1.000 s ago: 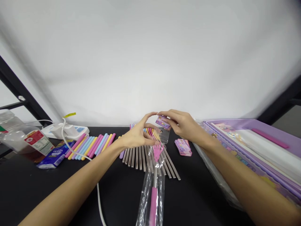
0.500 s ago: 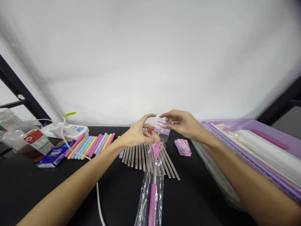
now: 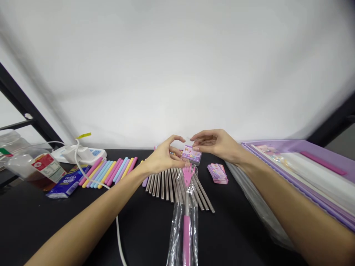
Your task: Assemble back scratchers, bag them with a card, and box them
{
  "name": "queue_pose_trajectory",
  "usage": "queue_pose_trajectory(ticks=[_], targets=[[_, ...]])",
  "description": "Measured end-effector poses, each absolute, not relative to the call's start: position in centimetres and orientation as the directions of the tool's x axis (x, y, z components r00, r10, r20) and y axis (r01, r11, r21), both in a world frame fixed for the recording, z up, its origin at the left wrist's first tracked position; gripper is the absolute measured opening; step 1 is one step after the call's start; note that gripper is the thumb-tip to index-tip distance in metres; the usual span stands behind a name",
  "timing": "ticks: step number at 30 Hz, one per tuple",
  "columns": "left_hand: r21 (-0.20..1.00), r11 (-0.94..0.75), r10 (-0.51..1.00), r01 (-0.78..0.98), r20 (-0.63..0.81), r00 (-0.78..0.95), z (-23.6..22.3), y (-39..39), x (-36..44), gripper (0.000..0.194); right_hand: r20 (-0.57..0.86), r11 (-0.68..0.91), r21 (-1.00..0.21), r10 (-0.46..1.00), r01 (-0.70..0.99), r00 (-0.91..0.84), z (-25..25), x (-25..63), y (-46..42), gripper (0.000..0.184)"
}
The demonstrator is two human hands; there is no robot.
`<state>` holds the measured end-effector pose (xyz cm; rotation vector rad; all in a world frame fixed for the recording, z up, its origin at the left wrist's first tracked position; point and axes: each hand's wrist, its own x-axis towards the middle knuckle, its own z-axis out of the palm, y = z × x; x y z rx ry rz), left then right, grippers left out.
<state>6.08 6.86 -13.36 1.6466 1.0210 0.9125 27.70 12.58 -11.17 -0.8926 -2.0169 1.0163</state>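
A pink hand-shaped back scratcher point(image 3: 187, 177) with a metal rod and pink handle lies in a clear plastic sleeve point(image 3: 177, 225), pointing toward me. My left hand point(image 3: 163, 157) is closed at its top end, thumb against the pink head and sleeve, fingers curled behind. Just above is a small purple printed card point(image 3: 191, 153) with clear plastic around its lower edge. Fingertips and thumb of my right hand point(image 3: 216, 144) are at the card's upper edge, appearing to pinch it. Under the hands, metal rods point(image 3: 162, 184) of several back scratchers fan out.
A stack of pink printed cards point(image 3: 218, 173) lies to the right, beside a purple bin point(image 3: 302, 147) with plastic packaging. Pastel tubes point(image 3: 111, 171), a blue tissue pack point(image 3: 68, 181), a bottle point(image 3: 41, 168) and a power strip point(image 3: 97, 153) stand left. A white cable point(image 3: 119, 232) crosses the table.
The purple card has tilted to face me more, and less of the clear plastic below it shows. The sleeved back scratcher's lower end has swung slightly right; both hands stay nearly in place.
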Motion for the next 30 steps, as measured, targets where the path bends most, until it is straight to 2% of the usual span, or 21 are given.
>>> queue_pose_trajectory(ticks=[4, 7, 12, 17, 18, 20, 22, 24, 26, 30], targets=[[0.956, -0.21, 0.922, 0.205, 0.125, 0.365, -13.3, 6.9, 6.1, 0.068, 0.289, 0.511, -0.826, 0.744, 0.237, -0.602, -10.7, 27.8, 12.1, 0.023], [0.951, -0.235, 0.929, 0.202, 0.159, 0.334, -13.3, 7.0, 5.9, 0.066, 0.237, 0.521, -0.824, 0.674, 0.222, -0.7, -10.6, 27.9, 11.9, 0.027], [0.945, -0.26, 0.941, 0.2, 0.201, 0.273, -13.5, 7.4, 5.7, 0.065, 0.231, 0.514, -0.784, 0.762, 0.348, -0.605, -11.0, 27.6, 12.1, 0.036], [0.941, -0.288, 0.942, 0.179, 0.245, 0.229, -13.6, 7.5, 5.7, 0.059, 0.283, 0.539, -0.783, 0.755, 0.313, -0.592, -10.8, 27.4, 11.9, 0.033], [0.94, -0.293, 0.943, 0.176, 0.254, 0.215, -13.5, 7.5, 5.7, 0.058, 0.257, 0.502, -0.805, 0.775, 0.316, -0.578, -10.7, 27.4, 11.7, 0.033], [0.939, -0.302, 0.945, 0.164, 0.272, 0.181, -13.3, 7.5, 5.7, 0.057, 0.11, 0.372, -0.859, 0.806, 0.352, -0.582, -10.7, 27.4, 11.4, 0.035], [0.94, -0.303, 0.95, 0.156, 0.285, 0.126, -13.1, 7.6, 5.6, 0.058, -0.094, 0.241, -0.885, 0.746, 0.399, -0.659, -10.6, 27.4, 11.0, 0.038], [0.939, -0.303, 0.953, 0.161, 0.302, 0.03, -12.9, 7.8, 5.4, 0.057, -0.222, 0.162, -0.894, 0.648, 0.417, -0.728, -10.6, 27.2, 10.6, 0.039], [0.936, -0.309, 0.94, 0.17, 0.327, -0.095, -12.8, 8.0, 5.2, 0.054, -0.239, 0.119, -0.909, 0.635, 0.399, -0.734, -10.6, 26.9, 10.1, 0.041], [0.927, -0.336, 0.883, 0.164, 0.371, -0.287, -12.8, 8.5, 4.7, 0.049, -0.132, 0.166, -0.91, 0.752, 0.379, -0.646, -10.6, 26.6, 9.2, 0.036]])
